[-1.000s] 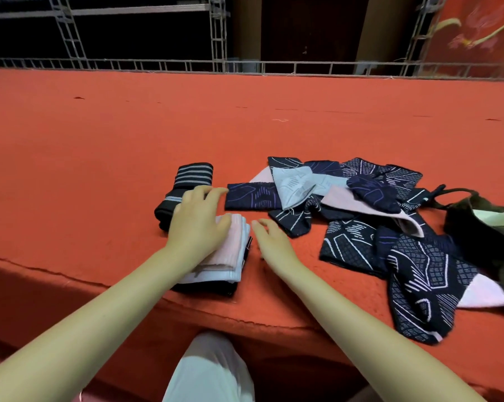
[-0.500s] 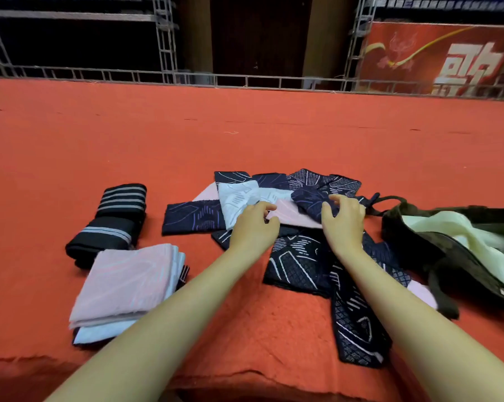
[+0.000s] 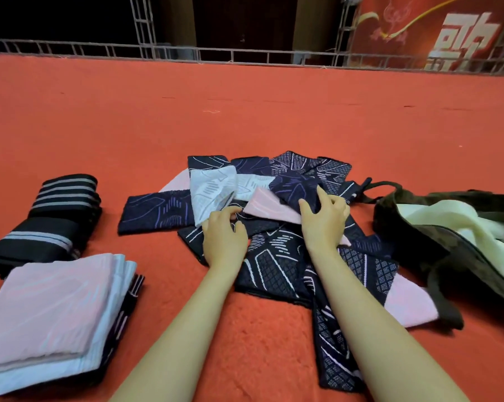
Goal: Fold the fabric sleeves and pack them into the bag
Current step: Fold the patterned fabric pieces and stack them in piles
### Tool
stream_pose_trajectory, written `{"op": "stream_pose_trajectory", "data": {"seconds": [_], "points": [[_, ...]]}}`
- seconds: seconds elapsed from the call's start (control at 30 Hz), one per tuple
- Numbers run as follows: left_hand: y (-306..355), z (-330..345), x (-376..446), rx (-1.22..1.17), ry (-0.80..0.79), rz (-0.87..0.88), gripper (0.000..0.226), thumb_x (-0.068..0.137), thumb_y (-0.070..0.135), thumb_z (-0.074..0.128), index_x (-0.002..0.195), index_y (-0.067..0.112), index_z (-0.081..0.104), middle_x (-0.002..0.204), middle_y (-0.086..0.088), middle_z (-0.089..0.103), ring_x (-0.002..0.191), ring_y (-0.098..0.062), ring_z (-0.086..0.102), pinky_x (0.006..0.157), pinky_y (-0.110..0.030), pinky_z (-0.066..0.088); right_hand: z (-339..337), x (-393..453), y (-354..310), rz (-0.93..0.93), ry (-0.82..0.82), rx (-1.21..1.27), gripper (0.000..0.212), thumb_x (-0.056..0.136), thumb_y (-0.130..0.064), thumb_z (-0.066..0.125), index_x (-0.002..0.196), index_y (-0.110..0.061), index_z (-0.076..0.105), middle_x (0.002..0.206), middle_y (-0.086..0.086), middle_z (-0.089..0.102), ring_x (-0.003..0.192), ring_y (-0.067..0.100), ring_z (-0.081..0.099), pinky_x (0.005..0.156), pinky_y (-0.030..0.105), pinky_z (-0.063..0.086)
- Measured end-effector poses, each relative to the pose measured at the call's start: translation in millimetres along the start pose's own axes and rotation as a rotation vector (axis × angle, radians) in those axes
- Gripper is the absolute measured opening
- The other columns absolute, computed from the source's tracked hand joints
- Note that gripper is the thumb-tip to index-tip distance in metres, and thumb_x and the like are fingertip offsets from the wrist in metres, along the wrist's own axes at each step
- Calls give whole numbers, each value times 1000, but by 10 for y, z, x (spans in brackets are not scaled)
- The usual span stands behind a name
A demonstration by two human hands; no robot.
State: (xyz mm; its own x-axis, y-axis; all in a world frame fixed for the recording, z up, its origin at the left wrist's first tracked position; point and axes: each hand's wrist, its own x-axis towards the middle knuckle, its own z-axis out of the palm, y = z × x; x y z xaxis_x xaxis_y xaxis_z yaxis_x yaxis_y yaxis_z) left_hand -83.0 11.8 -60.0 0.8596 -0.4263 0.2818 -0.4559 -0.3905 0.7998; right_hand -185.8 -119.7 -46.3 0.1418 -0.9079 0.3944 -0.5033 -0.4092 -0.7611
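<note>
Hands: our right hand (image 3: 324, 220) pinches a navy sleeve (image 3: 298, 188) at 12 o'clock; left hand (image 3: 223, 237) relaxed; lift singly.

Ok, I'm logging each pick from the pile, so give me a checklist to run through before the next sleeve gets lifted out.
1. Right hand has a sleeve: ok, its fingers curl on the dark navy sleeve atop the loose pile.
2. Left hand free to help: ok, it rests on the pile with nothing visibly gripped.
3. Picked sleeve free of neighbours: cannot tell, it overlaps the pink sleeve.
4. Folded stack clear of the work: ok, apart on the left.
5. Bag open and near: ok, mouth gaping on the right.
6. Room in bag: cannot tell, pale cloth fills the opening.
</note>
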Motion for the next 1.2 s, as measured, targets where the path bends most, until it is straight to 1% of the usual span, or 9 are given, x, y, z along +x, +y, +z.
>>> {"op": "stream_pose_trajectory", "data": {"seconds": [0.2,0.37,0.53,0.67,0.77,0.93,1.03,1.13,1.2], "points": [[-44,-26,40,-142,8,57,33,86,11,50,113,25,63,106,2,60,106,-22,52,95,-39,43,-90,-10,-83,-255,239,235,20,89,-12,56,103,-6,70,104,7,66,103,26,57,95,42,44],[-25,-107,22,-259,51,97,31,86,6,51,109,21,64,100,0,59,91,-13,55,89,-32,45,-337,-131,-307,-358,153,435,20,91,-11,55,108,-13,64,104,-4,66,100,19,61,91,33,47],[82,-239,-21,-448,70,113,22,93,12,52,107,23,64,107,5,62,92,4,54,77,-9,39,-546,-318,-578,-353,-167,704,20,90,-2,58,92,-19,68,87,-14,68,87,1,63,80,17,47],[116,-329,-2,-704,-62,80,27,92,27,46,115,25,61,121,2,62,114,-9,56,92,-30,46,-679,-337,-668,-245,-585,958,17,85,-11,60,85,-22,72,83,-10,70,80,5,62,74,17,47],[151,-356,-4,-880,-235,83,35,89,36,39,118,29,57,125,-2,59,119,-13,54,85,-24,49,-664,-358,-643,-216,-747,957,12,83,-13,60,87,-14,70,82,-7,69,78,6,61,72,16,47],[221,-251,-138,-961,-567,48,37,86,44,47,98,22,73,106,0,70,104,-15,61,97,-35,45,-611,-331,-593,-259,-704,882,11,84,-10,59,89,-11,69,86,-7,70,84,6,62,78,18,47],[187,-227,-144,-888,-559,160,47,84,43,48,97,0,61,99,-10,60,96,-19,53,94,-40,39,-637,-258,-548,-289,-627,823,15,89,-4,58,87,-15,69,84,-12,70,82,2,62,77,15,45],[212,-230,-176,-859,-531,197,37,80,45,46,89,12,58,92,-3,56,88,-10,51,86,-31,39,-658,-220,-513,-285,-583,804,21,91,0,56,87,-17,69,82,-14,70,80,0,61,75,14,45],[214,-193,-199,-865,-538,201,36,83,45,45,102,18,59,106,-1,58,101,-6,53,95,-26,40,-643,-237,-523,-303,-570,792,21,91,1,56,87,-16,68,82,-14,70,81,0,61,76,14,45]]}}
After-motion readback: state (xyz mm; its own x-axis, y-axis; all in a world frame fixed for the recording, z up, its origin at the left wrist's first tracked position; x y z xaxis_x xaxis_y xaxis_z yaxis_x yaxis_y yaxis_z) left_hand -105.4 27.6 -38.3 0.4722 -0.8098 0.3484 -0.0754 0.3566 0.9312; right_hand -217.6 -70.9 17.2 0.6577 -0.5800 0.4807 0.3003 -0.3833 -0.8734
